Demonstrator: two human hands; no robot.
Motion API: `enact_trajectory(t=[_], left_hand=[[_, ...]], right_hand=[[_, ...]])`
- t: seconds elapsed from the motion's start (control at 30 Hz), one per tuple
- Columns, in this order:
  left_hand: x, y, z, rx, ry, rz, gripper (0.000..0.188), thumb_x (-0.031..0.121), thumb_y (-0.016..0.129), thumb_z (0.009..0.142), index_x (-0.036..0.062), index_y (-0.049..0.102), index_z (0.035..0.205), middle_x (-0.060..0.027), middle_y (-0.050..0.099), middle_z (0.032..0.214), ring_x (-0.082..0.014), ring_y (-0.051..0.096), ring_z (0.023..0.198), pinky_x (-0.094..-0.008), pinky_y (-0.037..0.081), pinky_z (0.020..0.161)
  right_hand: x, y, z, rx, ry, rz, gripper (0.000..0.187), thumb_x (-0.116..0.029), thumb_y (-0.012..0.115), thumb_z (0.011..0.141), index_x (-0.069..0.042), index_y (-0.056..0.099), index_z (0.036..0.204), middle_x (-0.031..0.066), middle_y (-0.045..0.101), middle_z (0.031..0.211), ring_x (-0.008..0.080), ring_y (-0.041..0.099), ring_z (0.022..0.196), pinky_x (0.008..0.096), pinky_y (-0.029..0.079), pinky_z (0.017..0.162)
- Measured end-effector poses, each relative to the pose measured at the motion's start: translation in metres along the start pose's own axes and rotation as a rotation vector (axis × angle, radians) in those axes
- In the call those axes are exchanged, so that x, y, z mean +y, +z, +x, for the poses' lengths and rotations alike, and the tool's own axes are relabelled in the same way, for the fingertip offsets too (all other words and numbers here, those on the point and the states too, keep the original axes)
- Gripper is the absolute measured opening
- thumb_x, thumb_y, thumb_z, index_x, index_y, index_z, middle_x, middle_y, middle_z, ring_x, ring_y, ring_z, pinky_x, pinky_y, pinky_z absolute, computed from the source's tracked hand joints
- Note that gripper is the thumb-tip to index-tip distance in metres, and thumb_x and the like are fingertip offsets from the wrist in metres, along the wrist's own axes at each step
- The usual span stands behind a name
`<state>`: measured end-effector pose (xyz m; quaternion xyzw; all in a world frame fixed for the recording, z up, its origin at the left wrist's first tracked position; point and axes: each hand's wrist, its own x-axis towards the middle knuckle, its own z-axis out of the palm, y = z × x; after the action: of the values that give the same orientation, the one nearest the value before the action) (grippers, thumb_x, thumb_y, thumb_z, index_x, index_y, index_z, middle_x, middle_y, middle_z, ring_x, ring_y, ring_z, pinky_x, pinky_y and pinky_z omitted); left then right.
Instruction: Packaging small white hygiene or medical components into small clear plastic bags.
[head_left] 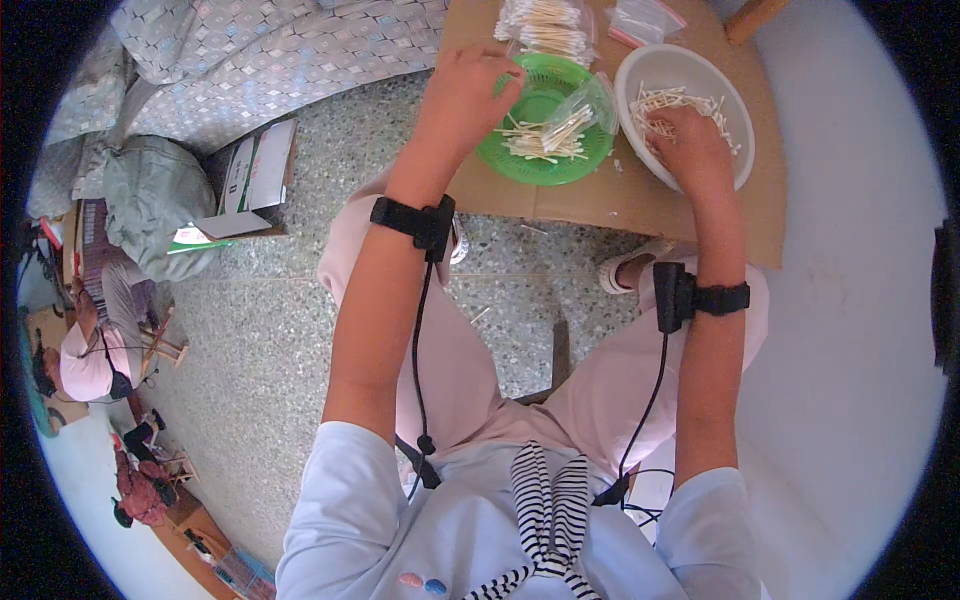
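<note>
My left hand (462, 105) hovers at the left rim of a green plastic basket (545, 85), thumb and forefinger apart, with nothing visible between them. Inside the basket, loose cotton swabs (530, 142) lie beside a clear plastic bag (583, 108) with more swabs in it. My right hand (695, 152) reaches into a white bowl (741, 115) to the right. Its fingers are bent together among the loose cotton swabs (690, 98) there, closed around some of them; the fingertips are partly covered.
Filled swab bags (545, 28) are piled behind the basket, beside flat clear bags (645, 20). All stand on a brown cardboard surface (560, 205). A white wall (850, 250) rises at right. Patterned cloth (290, 50) and an open carton (255, 180) are at left; other people (95, 360) sit farther off.
</note>
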<state>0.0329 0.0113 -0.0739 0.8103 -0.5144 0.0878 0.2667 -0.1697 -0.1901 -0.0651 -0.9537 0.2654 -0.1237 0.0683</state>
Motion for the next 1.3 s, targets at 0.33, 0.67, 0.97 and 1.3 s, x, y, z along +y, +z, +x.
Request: enact_trajectory(t=[0.33,0.67,0.97,1.3], left_hand=[[0.016,-0.008,0.008,0.171,-0.038,-0.213,0.023,0.026,0.057,0.09,0.0082,0.067,0.101,-0.0112,0.065,0.103,-0.0302,0.059,0.099,-0.0389,0.044,0.09],[0.05,0.001,0.008,0.053,0.035,-0.492,0.028,0.026,0.062,0.087,0.0062,0.067,0.106,-0.0131,0.065,0.099,-0.0277,0.06,0.097,-0.0353,0.046,0.087],[0.045,0.015,0.009,0.165,0.059,-0.618,0.025,0.029,0.068,0.081,0.006,0.068,0.091,-0.0089,0.064,0.09,-0.0267,0.06,0.091,-0.0363,0.047,0.079],[0.057,0.032,0.018,0.305,-0.082,-0.858,0.019,0.023,0.068,0.082,0.0048,0.064,0.084,-0.0098,0.061,0.092,-0.0261,0.058,0.092,-0.0366,0.046,0.084]], right_hand=[[-0.007,-0.004,0.005,0.098,0.094,0.103,0.021,-0.033,0.064,0.08,-0.017,0.07,0.092,0.0101,0.066,0.096,0.0329,0.063,0.085,0.0442,0.049,0.076],[-0.035,-0.014,0.01,0.198,0.027,0.652,0.018,-0.022,0.067,0.083,-0.008,0.066,0.095,0.0057,0.067,0.091,0.0206,0.062,0.076,0.0309,0.048,0.075],[-0.071,-0.007,0.01,0.121,-0.041,1.095,0.019,-0.018,0.066,0.086,-0.004,0.065,0.098,0.0048,0.065,0.097,0.0143,0.061,0.088,0.0281,0.048,0.081],[-0.009,0.01,0.015,-0.001,0.006,1.018,0.022,-0.014,0.059,0.092,0.001,0.062,0.108,0.0072,0.063,0.103,0.016,0.059,0.093,0.0275,0.046,0.085]])
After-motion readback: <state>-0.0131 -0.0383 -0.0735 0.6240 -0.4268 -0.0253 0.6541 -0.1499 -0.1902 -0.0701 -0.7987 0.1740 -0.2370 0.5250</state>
